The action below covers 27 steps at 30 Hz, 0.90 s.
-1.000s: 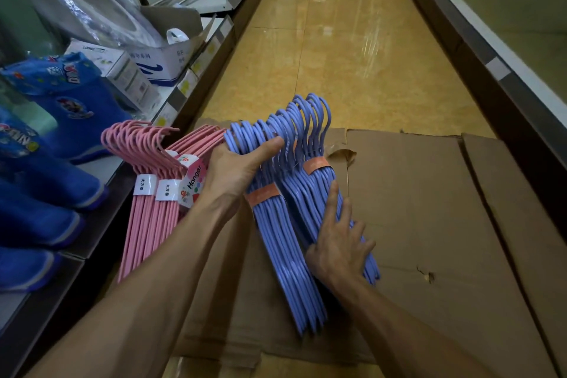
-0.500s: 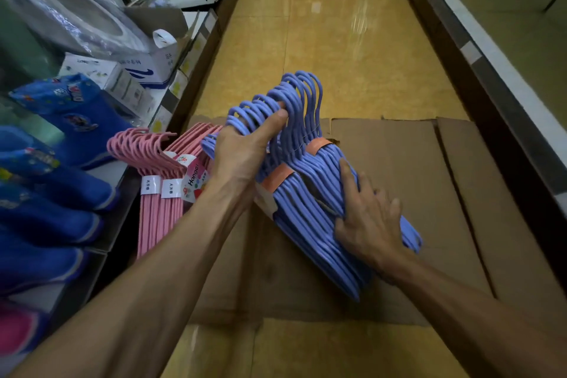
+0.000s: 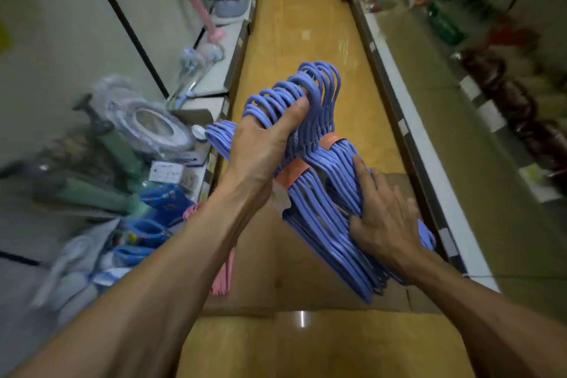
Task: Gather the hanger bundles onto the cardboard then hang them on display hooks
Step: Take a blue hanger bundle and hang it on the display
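So the blue hanger bundles [image 3: 322,193] were off the cardboard [image 3: 270,270] at this point. A second earlier they'd been lying flat on it with both hands just squaring them up, and half a second earlier they'd started tipping up; now the whole stack was lifted clear, up above the cardboard's far half, hooks pointing away down the aisle. The left hand [image 3: 264,147] had its grip pinched tight around the bunch of hooks, thumb pressed over the top of them. The right hand [image 3: 380,215] had its grip spread wide, fingers flat against the shoulders of the hangers just past the orange paper bands [image 3: 294,172], steadying from the side rather than closing around anything. The pink hangers [image 3: 222,273] got left behind on the cardboard's left edge, mostly hidden under the left forearm. The view had swung up too, showing more of the aisle floor [image 3: 294,24] beyond the cardboard, pretty blurry at the sides. My read: gathering's done for the blue ones and it's on to the hanging part, though no display hooks were clearly visible anywhere yet.
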Each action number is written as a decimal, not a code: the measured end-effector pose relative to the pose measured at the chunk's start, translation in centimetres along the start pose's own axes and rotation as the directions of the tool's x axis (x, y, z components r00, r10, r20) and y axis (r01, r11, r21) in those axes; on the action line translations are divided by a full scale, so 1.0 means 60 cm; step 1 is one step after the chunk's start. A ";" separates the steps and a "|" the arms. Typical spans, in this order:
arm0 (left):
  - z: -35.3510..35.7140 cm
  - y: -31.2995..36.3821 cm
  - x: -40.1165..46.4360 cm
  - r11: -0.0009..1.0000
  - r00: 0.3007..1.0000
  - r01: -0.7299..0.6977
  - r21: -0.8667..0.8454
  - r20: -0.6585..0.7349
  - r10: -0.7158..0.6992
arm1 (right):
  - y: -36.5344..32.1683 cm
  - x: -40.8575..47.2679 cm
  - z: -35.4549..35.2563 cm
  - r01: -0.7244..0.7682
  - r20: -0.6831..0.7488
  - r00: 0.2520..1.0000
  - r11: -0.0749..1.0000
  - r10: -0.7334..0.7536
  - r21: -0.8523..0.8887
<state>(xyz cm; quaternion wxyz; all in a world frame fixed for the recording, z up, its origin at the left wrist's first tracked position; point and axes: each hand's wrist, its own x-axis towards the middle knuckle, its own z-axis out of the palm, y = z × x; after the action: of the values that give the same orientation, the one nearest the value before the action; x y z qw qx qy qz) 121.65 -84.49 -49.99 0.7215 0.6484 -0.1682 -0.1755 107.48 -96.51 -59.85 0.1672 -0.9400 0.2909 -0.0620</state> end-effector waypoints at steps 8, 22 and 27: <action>0.061 0.452 -0.042 0.967 0.967 -0.236 0.092 0.119 0.225 | -0.131 -0.015 -0.422 0.096 -0.091 0.992 0.994 -0.091 0.046; 0.086 1.009 -0.184 0.833 0.870 -0.491 0.255 0.188 0.455 | -0.332 -0.065 -0.906 0.348 -0.277 0.917 0.915 -0.287 0.206; 0.088 1.085 -0.260 0.806 0.855 -0.518 0.287 0.178 0.487 | -0.354 -0.095 -0.977 0.471 -0.298 0.869 0.847 -0.396 0.248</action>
<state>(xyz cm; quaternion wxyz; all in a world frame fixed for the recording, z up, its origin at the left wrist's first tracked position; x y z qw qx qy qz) 107.69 -75.45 15.08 0.6166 0.6810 -0.3945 0.0211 101.45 -93.15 2.36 0.2596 -0.9287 0.0736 -0.2544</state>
